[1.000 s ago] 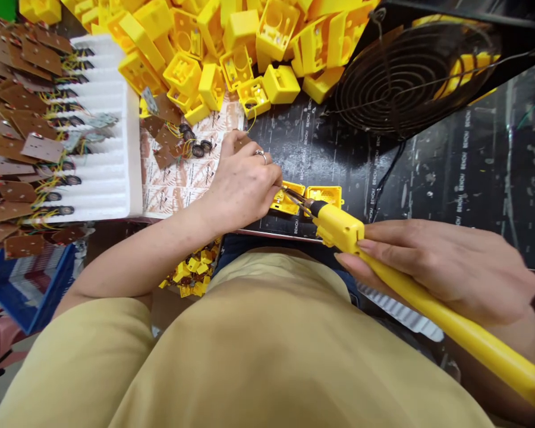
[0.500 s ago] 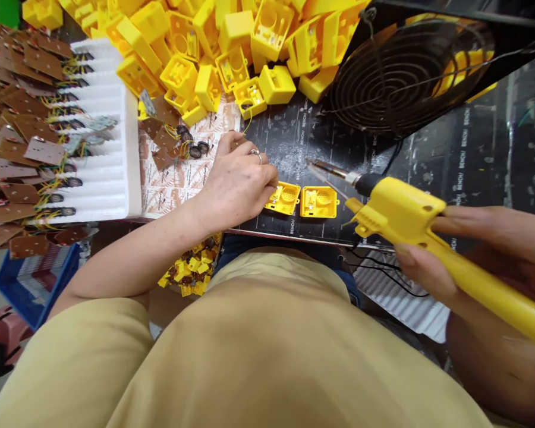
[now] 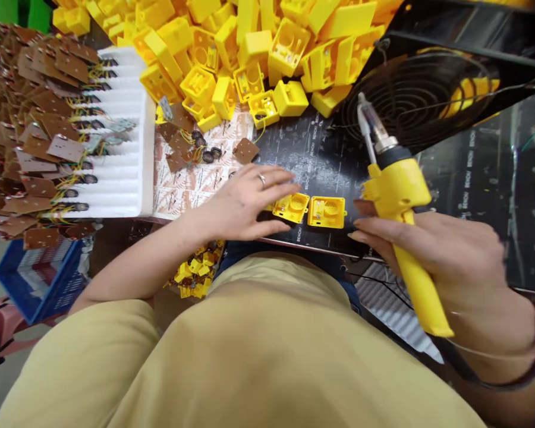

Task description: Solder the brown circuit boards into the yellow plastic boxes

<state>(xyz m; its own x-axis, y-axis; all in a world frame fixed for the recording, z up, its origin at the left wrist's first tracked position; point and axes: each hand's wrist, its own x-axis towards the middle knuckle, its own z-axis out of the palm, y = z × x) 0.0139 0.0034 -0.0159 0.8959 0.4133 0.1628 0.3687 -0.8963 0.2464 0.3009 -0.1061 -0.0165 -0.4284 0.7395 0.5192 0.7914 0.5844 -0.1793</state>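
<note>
My left hand (image 3: 249, 199) is open, its fingers spread and thumb apart, reaching around the left of two small yellow plastic casings (image 3: 293, 207). Fingertips are at that casing's edge; whether they press on it I cannot tell. Beside it to the right lies the second yellow casing (image 3: 327, 212), open side up. My right hand (image 3: 432, 249) is closed around the handle of a yellow soldering gun (image 3: 403, 187). Its metal tip points up and away, in front of the fan. A brown circuit board (image 3: 245, 151) lies beyond my left hand, wired to a yellow casing (image 3: 263, 109).
Yellow casings (image 3: 254, 47) are heaped at the back. A black fan (image 3: 410, 89) with a wire guard stands at the back right. On the left, a white foam tray (image 3: 129, 178) bears many brown boards with wires. A blue crate (image 3: 40, 285) is below the bench.
My left hand has come away from the brown board and moved to the near left casing, opening its fingers. The soldering gun has swung upright, its tip now farther from the casings. The view shifted slightly.
</note>
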